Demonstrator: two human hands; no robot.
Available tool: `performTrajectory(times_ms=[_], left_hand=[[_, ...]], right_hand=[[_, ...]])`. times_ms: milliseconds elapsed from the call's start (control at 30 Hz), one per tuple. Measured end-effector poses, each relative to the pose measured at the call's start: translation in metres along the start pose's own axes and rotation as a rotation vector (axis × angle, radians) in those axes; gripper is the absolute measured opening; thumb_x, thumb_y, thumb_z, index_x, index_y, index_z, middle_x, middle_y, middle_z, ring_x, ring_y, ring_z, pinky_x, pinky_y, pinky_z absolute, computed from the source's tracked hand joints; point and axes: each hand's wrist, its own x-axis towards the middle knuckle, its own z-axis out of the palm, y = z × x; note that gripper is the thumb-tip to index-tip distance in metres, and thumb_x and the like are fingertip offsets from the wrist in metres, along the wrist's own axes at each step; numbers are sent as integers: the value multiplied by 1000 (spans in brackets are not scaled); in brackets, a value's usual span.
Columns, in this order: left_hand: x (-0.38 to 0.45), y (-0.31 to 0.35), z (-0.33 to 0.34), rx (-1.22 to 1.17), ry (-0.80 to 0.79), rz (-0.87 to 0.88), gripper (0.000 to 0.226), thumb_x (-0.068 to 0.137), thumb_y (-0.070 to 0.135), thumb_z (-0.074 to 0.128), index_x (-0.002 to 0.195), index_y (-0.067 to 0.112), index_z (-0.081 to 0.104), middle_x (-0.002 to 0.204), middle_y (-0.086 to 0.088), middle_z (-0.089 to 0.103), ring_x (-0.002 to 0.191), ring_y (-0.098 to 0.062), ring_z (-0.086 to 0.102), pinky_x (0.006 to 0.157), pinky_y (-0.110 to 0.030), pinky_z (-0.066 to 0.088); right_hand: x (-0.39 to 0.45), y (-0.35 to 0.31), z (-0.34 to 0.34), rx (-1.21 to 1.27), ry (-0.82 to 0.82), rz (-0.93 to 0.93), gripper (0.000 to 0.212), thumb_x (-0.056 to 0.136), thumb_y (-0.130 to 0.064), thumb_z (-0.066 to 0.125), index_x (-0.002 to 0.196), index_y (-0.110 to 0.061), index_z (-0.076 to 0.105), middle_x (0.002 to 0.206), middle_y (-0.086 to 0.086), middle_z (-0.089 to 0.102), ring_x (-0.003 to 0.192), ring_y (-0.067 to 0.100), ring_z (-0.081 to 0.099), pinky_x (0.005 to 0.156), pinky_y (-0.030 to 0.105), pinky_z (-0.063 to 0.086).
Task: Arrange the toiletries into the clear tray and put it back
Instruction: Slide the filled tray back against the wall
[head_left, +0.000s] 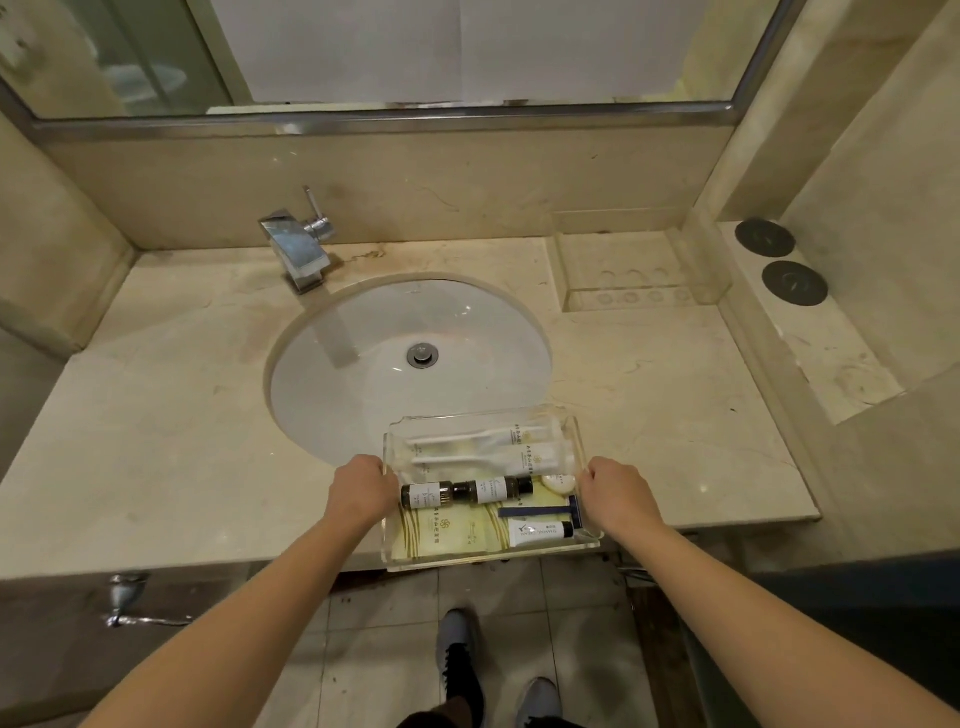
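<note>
We grip the clear tray (582, 441), loaded with toiletries, by its sides: left hand (363, 488), right hand (615, 493), at the sink's (363, 332) near rim. Next, we judge, a level carry back to the clear stand (701, 291) right of the sink.

Bare beige marble counter (649, 374) lies open right of the white oval sink (467, 332) toward the clear acrylic stand (644, 291) at the back-right corner. The chrome square faucet (298, 249) blocks the back-left; the stand's front lip seems low.
</note>
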Motion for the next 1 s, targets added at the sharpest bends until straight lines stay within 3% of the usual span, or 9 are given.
performTrajectory(times_ms=[133, 233, 433, 633, 1000], left_hand=[[13, 15, -6, -7, -18, 42, 27, 92, 14, 48, 68, 5, 58, 81, -17, 70, 72, -29, 64, 71, -40, 56], [23, 32, -9, -27, -48, 80, 26, 93, 15, 48, 73, 3, 62, 81, -16, 71, 78, -31, 67, 73, -42, 56], [42, 77, -10, -62, -104, 184, 25, 92, 12, 49, 80, -3, 65, 77, -18, 72, 69, -28, 65, 75, -45, 59], [56, 132, -1, -61, -149, 265, 25, 93, 13, 50, 77, 4, 66, 66, -11, 68, 63, -24, 65, 73, -39, 58], [79, 236, 44, 15, -177, 327, 31, 93, 17, 46, 78, 0, 68, 77, -17, 73, 78, -31, 70, 72, -40, 57]], right_hand=[[5, -2, -4, 12, 29, 24, 28, 99, -23, 35, 79, -13, 52, 81, 6, 60, 70, 23, 56, 53, 31, 36], [10, -1, -12, 40, 57, 62, 28, 100, -24, 35, 77, -14, 49, 77, 4, 57, 67, 21, 53, 51, 31, 34], [20, 11, -32, 139, 157, 183, 33, 100, -23, 34, 70, -16, 43, 72, 4, 55, 63, 20, 49, 52, 31, 34], [41, 29, -57, 257, 234, 287, 30, 101, -24, 30, 77, -14, 45, 75, 7, 57, 64, 22, 50, 51, 31, 33], [105, 84, -94, 394, 316, 456, 30, 101, -24, 27, 83, -13, 48, 76, 7, 56, 65, 23, 50, 53, 32, 33]])
